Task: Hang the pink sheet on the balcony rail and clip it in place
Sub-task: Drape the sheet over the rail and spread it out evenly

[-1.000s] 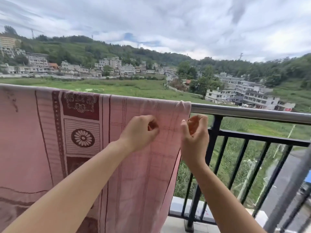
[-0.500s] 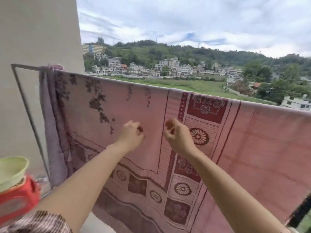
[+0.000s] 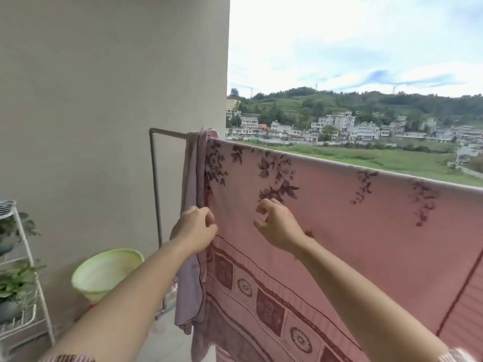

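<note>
1. You have the hanging part done, as far as I can judge. The pink sheet [image 3: 339, 231] lies over the balcony rail [image 3: 167, 132]. It runs from the middle of the frame to the right edge and drapes down past the bottom edge.
2. The clipping is still ahead of you. No clip shows along the sheet's top fold, and none shows in either hand.
3. Your left hand [image 3: 196, 228] sits just left of centre, at the sheet's left edge where it meets a lilac cloth [image 3: 189, 270] hanging from the same rail. The fingers curl toward the thumb, but I cannot tell whether they pinch the fabric.
4. Your right hand [image 3: 277, 226] is at the centre of the frame, in front of the sheet's face. Its fingers are half curled and relaxed, with nothing held. Whether the fingertips touch the cloth is unclear.
5. The sheet is dusty pink, with dark floral sprays near the top. Lower down, toward the bottom centre, runs a border band of maroon squares and flower medallions.
6. It lies flat and fairly smooth along the rail, with only slight folds at the left edge. It looks thin and light, so I judge that wind could lift it until it is clipped.
7. The green basin [image 3: 107, 273] stands at lower left, and I cannot see what is in it.
</note>
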The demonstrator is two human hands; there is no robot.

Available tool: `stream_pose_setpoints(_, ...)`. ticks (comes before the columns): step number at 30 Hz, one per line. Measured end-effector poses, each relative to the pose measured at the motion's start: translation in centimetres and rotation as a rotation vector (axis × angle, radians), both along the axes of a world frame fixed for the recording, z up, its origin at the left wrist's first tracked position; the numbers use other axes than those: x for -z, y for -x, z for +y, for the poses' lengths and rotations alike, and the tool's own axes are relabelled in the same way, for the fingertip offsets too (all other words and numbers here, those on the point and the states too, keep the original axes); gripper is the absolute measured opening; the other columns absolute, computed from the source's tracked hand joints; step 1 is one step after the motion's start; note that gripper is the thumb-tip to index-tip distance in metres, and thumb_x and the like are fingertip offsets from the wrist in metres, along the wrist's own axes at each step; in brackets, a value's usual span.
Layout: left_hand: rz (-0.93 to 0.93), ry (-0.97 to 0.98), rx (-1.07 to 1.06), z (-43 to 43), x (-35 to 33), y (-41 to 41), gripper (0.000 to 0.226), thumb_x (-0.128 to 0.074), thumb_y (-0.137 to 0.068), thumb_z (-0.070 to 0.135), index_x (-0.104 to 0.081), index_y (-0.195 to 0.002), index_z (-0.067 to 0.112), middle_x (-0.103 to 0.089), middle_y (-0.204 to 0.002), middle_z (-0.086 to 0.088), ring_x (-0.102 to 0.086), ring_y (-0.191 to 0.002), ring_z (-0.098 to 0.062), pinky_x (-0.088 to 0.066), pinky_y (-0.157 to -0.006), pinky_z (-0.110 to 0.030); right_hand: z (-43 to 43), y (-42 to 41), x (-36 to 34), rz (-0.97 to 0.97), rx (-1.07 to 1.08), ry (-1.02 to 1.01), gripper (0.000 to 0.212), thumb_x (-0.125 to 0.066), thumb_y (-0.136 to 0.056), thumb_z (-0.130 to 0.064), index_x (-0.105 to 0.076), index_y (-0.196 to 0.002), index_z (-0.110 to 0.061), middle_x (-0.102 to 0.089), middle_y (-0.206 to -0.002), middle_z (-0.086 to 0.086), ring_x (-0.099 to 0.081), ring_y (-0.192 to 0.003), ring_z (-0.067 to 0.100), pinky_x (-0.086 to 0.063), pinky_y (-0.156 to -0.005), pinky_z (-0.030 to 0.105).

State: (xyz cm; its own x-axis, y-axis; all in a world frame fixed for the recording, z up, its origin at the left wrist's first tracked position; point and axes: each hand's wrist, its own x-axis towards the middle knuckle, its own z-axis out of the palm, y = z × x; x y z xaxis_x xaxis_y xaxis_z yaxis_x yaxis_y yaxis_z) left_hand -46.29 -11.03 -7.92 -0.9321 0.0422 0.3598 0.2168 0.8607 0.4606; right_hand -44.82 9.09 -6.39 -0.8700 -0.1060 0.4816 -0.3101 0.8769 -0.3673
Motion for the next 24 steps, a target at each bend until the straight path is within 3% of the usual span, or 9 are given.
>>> stream_pose_setpoints(8,0.111,-0.042,-0.055,-5.2,-5.3,15.3,0.023,-0.051,-0.087,0.025,-0.060,-0.108,0.020,-0.053,-0.115,-0.004,-0.054,-0.098,-0.022,-0.042,-0.075,-0.029,-6.8,15.4,-8.0,0.212,-0.027,-0.122,0.031,-0.052,-0.089,-0.022,-0.055,-0.119,-0.014,-0.054,-0.117,0.001,-0.056,-0.105,0.023,-0.050,-0.083,0.037)
stream_pose_setpoints(12,0.174,-0.131,-0.057,-6.8,-7.6,21.5,0.021,-0.051,-0.088,0.025,-0.061,-0.105,0.020,-0.052,-0.107,-0.001,-0.052,-0.092,-0.017,-0.037,-0.075,-0.026,-9.6,21.8,-11.7,0.282,0.022,-0.233,0.024,-0.049,-0.092,-0.019,-0.058,-0.113,-0.012,-0.056,-0.113,0.003,-0.049,-0.111,0.023,-0.041,-0.091,0.036)
stream_pose_setpoints(14,0.201,-0.162,-0.046,-7.2,-8.2,24.3,0.017,-0.052,-0.088,0.025,-0.061,-0.102,0.019,-0.055,-0.105,-0.001,-0.052,-0.091,-0.017,-0.037,-0.073,-0.026,-10.8,24.0,-13.0,0.255,0.074,-0.281,0.017,-0.047,-0.094,-0.018,-0.060,-0.100,-0.010,-0.058,-0.102,0.003,-0.050,-0.104,0.023,-0.041,-0.093,0.039)
stream_pose_setpoints(15,0.210,-0.175,-0.034,-7.4,-8.3,25.8,0.017,-0.052,-0.089,0.026,-0.061,-0.102,0.019,-0.056,-0.106,-0.002,-0.053,-0.091,-0.017,-0.037,-0.073,-0.027,-11.3,25.1,-13.4,0.222,0.097,-0.297,0.016,-0.045,-0.094,-0.016,-0.058,-0.087,-0.009,-0.057,-0.090,0.002,-0.051,-0.092,0.022,-0.044,-0.086,0.037)
stream_pose_setpoints(16,0.218,-0.191,-0.019,-7.5,-8.5,27.4,0.019,-0.052,-0.089,0.027,-0.060,-0.104,0.018,-0.058,-0.108,-0.003,-0.054,-0.093,-0.018,-0.039,-0.073,-0.028,-11.7,26.1,-13.6,0.182,0.119,-0.307,0.021,-0.044,-0.094,-0.013,-0.052,-0.074,-0.009,-0.051,-0.076,0.001,-0.049,-0.076,0.021,-0.046,-0.072,0.032)
stream_pose_setpoints(18,0.234,-0.234,0.009,-7.4,-8.9,30.2,0.028,-0.053,-0.089,0.034,-0.055,-0.112,0.018,-0.058,-0.112,-0.005,-0.054,-0.102,-0.021,-0.045,-0.080,-0.032,-12.5,28.2,-13.8,0.088,0.146,-0.306,0.031,-0.042,-0.094,-0.009,-0.043,-0.063,-0.010,-0.044,-0.063,0.000,-0.042,-0.055,0.016,-0.035,-0.048,0.025)
stream_pose_setpoints(20,0.248,-0.257,0.025,-7.1,-9.3,32.8,0.039,-0.055,-0.087,0.044,-0.048,-0.116,0.019,-0.053,-0.115,-0.006,-0.049,-0.110,-0.026,-0.045,-0.087,-0.036,-13.0,30.1,-13.9,0.030,0.144,-0.286,0.024,-0.044,-0.093,-0.010,-0.057,-0.073,-0.007,-0.056,-0.070,0.004,-0.054,-0.062,0.020,-0.045,-0.049,0.028)
stream_pose_setpoints(22,0.213,-0.262,0.052,-6.8,-9.6,34.9,0.049,-0.059,-0.083,0.051,-0.045,-0.117,0.018,-0.047,-0.118,-0.008,-0.048,-0.111,-0.029,-0.042,-0.085,-0.037,-13.3,31.4,-14.0,-0.023,0.126,-0.250,0.021,-0.046,-0.087,-0.011,-0.067,-0.090,-0.010,-0.065,-0.086,0.008,-0.061,-0.079,0.025,-0.054,-0.065,0.035)
stream_pose_setpoints(24,0.201,-0.300,0.127,-6.9,-9.5,36.8,0.043,-0.062,-0.082,0.049,-0.047,-0.108,0.019,-0.046,-0.113,-0.008,-0.052,-0.096,-0.027,-0.041,-0.075,-0.033,-13.5,32.5,-14.0,-0.082,0.115,-0.192,0.020,-0.045,-0.083,-0.007,-0.064,-0.082,-0.014,-0.063,-0.083,0.006,-0.057,-0.074,0.022,-0.049,-0.061,0.031)
